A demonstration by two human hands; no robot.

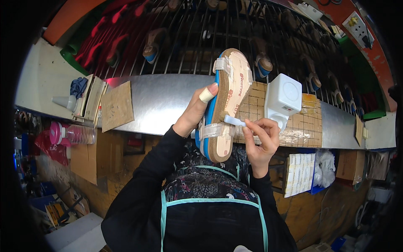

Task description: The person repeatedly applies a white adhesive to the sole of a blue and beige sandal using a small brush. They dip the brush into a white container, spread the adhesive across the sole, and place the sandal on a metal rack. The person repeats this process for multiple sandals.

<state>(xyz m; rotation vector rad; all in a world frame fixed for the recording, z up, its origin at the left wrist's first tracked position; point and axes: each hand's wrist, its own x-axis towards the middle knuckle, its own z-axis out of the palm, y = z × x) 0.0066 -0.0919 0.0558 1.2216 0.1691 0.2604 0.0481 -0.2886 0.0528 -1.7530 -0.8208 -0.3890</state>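
My left hand [194,111] grips a sandal [240,74] by its side, bottom facing up. A pale wrap covers its thumb. The sandal has a cream underside, a brown cork-like edge, clear straps wrapped over the rim and a blue last inside. Between thumb and fingers, my right hand [264,140] pinches a small white brush-like applicator [234,121]. Its flat end touches the sandal's edge near the lower strap. Right of the sandal, a white plastic container [284,95] with a spout-like lower part stands on a taped cardboard sheet [256,101].
Beyond the metal worktop [168,94] runs a rack of metal bars [189,38], carrying several shoes on lasts, with red glow at left. A cardboard piece [118,106] lies left. A pink-capped bottle [75,134] and carton [90,157] sit below the worktop's left side.
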